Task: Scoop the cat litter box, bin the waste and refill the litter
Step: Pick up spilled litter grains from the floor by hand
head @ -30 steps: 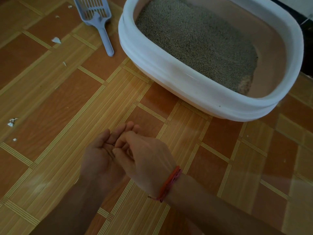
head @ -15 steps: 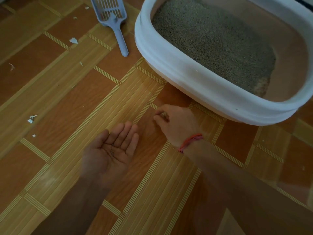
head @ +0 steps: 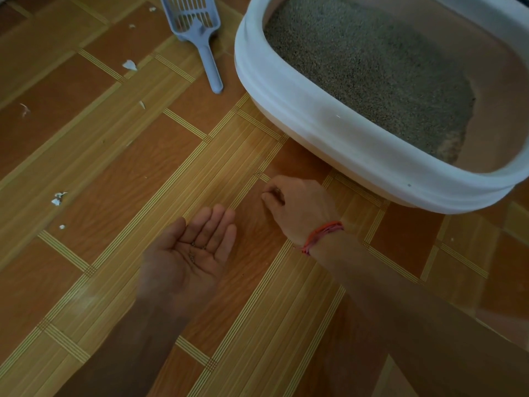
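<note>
Just outside the litter box's (head: pixel 329 121) near wall, my right hand's (head: pixel 297 207) fingers (head: pixel 267 196) pinch narrow on a stray grain (head: pixel 275 191) on the floor (head: pixel 143 167); my open left hand (head: pixel 186 259), cupping collected grains (head: pixel 197 248), lies farther from the box.

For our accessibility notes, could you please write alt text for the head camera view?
A person's curled right hand reaches down to the wood-patterned floor beside a white litter box of grey litter; the left hand is open, palm-up, with a few granules. A blue-grey litter scoop lies nearby.
</note>
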A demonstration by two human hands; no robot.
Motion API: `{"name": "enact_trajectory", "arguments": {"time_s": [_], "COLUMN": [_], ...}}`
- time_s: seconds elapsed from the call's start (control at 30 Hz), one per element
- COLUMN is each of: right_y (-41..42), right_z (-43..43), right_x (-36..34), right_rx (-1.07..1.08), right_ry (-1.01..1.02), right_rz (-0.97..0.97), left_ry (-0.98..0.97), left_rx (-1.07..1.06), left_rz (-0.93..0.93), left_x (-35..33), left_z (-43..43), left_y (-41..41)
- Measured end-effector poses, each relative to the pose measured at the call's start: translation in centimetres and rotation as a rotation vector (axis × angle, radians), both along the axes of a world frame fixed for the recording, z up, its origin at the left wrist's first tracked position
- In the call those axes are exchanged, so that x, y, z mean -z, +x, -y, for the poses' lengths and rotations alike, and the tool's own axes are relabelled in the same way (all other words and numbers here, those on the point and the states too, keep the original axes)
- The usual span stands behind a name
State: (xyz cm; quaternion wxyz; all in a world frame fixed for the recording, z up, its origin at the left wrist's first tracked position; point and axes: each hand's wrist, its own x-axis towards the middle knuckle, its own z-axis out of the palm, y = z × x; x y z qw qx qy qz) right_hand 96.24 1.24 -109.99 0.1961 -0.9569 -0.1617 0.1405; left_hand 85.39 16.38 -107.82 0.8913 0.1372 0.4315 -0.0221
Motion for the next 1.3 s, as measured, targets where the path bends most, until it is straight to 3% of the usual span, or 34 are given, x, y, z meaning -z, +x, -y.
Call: {"name": "enact_trajectory", "arguments": {"time_s": [0.27, 0.67, 1.03, 1.13, 1.3], "right_y": [-0.2, -7.4, -7.9, -6.7, -2.4], "right_z": [-0.3, -3.4, -3.3, -2.6, -0.1], "right_x": [-0.2, -5.1, -4.0, -4.1, -2.5], "right_rx": [-0.046, -0.205, -0.240, -0.154, 0.006], "right_ry": [-0.073, 0.328, 0.367, 0.345, 0.179], "right_rz": [-0.002, 0.018, 0.017, 0.078, -0.040], "left_ry": [0.012, -0.039, -0.059, -0.036, 0.006], "left_rx": [0.004, 0.054, 0.038, 0.006, -0.021], "left_rz": [-0.008, 0.011, 0.000, 0.011, 0.005], "left_x": [0.1, 0.7, 0.4, 0.6, 0.3], "left_z": [0.1, 0.4, 0.3, -0.1, -0.3], "left_y": [-0.2, -0.3, -0.2, -0.3, -0.2]}}
